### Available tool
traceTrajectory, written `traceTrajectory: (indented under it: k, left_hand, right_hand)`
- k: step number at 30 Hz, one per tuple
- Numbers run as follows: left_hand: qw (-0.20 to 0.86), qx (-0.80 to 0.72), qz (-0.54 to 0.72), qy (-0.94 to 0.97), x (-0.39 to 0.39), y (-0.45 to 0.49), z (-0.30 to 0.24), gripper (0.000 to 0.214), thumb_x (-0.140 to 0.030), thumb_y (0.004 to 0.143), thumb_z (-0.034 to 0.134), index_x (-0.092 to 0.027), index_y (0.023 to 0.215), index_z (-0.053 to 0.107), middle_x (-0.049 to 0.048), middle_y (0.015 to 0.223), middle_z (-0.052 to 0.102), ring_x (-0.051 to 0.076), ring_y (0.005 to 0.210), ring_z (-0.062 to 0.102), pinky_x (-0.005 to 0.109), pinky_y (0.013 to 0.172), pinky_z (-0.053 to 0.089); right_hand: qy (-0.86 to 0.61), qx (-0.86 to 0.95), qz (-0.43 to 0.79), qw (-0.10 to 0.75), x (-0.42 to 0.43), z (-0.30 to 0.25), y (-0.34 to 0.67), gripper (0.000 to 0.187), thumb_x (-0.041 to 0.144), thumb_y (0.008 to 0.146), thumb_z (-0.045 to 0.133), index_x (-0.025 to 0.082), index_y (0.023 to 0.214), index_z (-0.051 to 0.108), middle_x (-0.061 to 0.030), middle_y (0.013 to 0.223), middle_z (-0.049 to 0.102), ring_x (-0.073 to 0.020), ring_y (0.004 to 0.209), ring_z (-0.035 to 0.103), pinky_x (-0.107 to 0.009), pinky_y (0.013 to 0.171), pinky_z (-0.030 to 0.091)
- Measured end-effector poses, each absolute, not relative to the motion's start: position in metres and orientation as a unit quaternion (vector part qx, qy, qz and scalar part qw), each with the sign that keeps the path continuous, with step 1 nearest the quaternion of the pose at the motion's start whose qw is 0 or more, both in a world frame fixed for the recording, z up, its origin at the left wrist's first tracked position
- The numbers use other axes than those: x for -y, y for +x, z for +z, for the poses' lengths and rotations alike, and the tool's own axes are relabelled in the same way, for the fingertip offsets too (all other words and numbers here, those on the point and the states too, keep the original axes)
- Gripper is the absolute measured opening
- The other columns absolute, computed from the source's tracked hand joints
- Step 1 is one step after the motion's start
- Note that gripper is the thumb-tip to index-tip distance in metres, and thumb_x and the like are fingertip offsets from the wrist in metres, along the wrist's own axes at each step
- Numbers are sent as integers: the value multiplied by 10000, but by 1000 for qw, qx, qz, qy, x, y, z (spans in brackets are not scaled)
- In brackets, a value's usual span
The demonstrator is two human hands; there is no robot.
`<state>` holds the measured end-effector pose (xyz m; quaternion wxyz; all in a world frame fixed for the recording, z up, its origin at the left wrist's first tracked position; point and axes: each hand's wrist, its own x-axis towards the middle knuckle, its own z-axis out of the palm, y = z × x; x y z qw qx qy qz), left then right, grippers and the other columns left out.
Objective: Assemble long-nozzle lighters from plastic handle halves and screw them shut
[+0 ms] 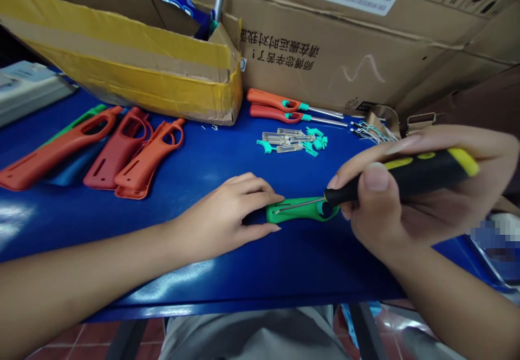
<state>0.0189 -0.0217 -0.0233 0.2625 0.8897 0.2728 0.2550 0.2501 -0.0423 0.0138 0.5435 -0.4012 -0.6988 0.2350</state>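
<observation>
A green plastic lighter shell (298, 210) lies on the blue table (203, 170) in front of me. My left hand (227, 213) pinches its left end between thumb and fingers, pressing it to the table. My right hand (406, 197) is closed round a black and yellow screwdriver (410, 174). The screwdriver's thin metal shaft (298, 204) runs left along the green shell, with its tip near my left fingertips.
Several orange and red shells (122, 148) plus a green one lie at the left. Two assembled orange lighters (284, 108), clear and teal small parts (290, 140) and metal wires (369, 131) sit behind. Cardboard boxes (134, 67) line the back edge.
</observation>
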Motion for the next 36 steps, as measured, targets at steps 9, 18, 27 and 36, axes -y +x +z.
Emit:
traceTrajectory:
  k: [9,18,27,36]
  left_hand:
    - [269,-276,257,886,23,19,-23,322,-267,930,729,-163,1232,685,65,1108,695,207,1034,623,346,929,501]
    - [272,-280,253,885,22,20,-22,322,-282,935,723,-188,1240,682,66,1111,702,217,1042,632,359,932,501]
    - [269,-281,254,886,22,19,-22,323,-290,934,724,-193,1240,684,64,1114,704,216,1043,631,354,930,505]
    - [268,-285,256,884,22,20,-21,315,-305,933,720,-203,1231,693,60,1103,711,216,1036,643,361,929,518]
  right_hand:
    - [-360,715,130,585,37,22,245,327,242,839,782,353,1101,621,15,772,705,-209,576,654,-423,609,581]
    - [-342,738,129,567,37,23,246,325,235,856,746,352,1121,599,24,791,709,-196,580,666,-418,621,598]
    - [-358,736,122,561,38,25,248,290,247,851,739,355,1088,611,15,767,728,-209,528,639,-424,575,586]
    - [-343,743,109,565,40,25,242,331,198,857,727,337,1124,589,30,772,710,-173,540,647,-384,603,607]
